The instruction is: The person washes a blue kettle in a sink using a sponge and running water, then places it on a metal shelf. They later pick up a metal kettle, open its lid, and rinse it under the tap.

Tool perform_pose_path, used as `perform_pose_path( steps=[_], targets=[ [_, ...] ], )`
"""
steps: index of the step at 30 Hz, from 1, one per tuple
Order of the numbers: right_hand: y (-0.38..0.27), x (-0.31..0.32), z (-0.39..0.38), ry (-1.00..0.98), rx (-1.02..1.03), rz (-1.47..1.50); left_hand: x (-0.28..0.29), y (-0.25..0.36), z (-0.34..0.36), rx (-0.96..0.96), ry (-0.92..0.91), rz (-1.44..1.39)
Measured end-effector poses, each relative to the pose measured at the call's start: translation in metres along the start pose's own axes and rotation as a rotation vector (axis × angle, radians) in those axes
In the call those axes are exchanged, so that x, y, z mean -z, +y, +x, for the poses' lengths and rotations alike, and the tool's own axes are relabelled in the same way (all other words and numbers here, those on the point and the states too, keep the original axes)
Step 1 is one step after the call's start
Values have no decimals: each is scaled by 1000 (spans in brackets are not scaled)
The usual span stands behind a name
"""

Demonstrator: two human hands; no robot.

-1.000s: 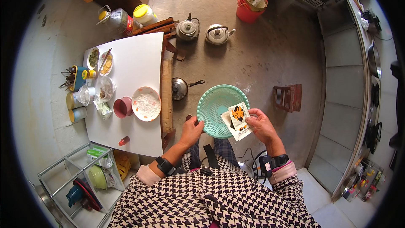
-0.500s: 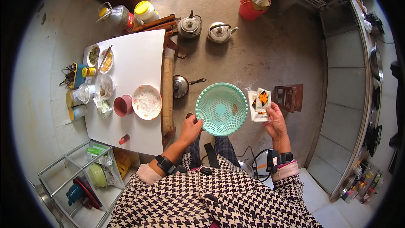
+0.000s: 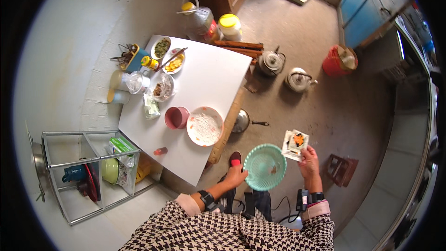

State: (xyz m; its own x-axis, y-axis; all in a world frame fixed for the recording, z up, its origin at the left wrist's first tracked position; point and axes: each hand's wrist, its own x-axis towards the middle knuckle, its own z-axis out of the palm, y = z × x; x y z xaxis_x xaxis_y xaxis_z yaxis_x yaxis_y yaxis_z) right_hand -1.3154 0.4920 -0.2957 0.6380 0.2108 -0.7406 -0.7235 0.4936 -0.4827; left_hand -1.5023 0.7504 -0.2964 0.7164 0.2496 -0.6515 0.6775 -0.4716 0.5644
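Observation:
My left hand (image 3: 236, 176) is closed on the left rim of a pale green plastic colander (image 3: 261, 160), held out in front of my legs. A small brownish bit shows inside it. In my right hand (image 3: 309, 163) are a few small flat white sachets (image 3: 295, 145) with orange and black print, pinched at their lower edge, just right of the colander. To the left on a white table (image 3: 204, 72) stand a bowl of white powder (image 3: 205, 126), likely flour, and a pink cup (image 3: 177, 117).
Dishes of food (image 3: 173, 62), a small red-capped bottle (image 3: 160, 151) and jars share the table. On the floor are two kettles (image 3: 298, 80), a lidded pan (image 3: 241, 122), a red bucket (image 3: 340, 60) and a wooden stool (image 3: 342, 169). A metal rack (image 3: 93, 158) stands at lower left.
The view has swung left, so the table and floor things appear farther right. The colander sits lower and is tilted more; both hands keep their holds.

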Motion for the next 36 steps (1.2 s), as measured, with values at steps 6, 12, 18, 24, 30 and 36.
perform_pose_path(
  steps=[6, 12, 18, 24, 30, 36],
  targets=[
    [94, -92, 97, -52, -60, -126, 13, -52, -13, 86, 36, -40],
    [158, -181, 165, 24, -87, -458, 33, -96, -23, 119, 68, -216],
    [201, -244, 213, -23, -59, -606, 52, -110, -29, 206, 116, -185],
    [220, -251, 234, -70, -79, -912, 50, -114, -28, 219, 143, -237],
    [171, -185, 207, -163, -172, -872, 48, -88, -15, 224, 79, -189],
    [61, -59, 110, -64, -149, -921, 49, -31, 4, 281, -10, -286]
  ],
)
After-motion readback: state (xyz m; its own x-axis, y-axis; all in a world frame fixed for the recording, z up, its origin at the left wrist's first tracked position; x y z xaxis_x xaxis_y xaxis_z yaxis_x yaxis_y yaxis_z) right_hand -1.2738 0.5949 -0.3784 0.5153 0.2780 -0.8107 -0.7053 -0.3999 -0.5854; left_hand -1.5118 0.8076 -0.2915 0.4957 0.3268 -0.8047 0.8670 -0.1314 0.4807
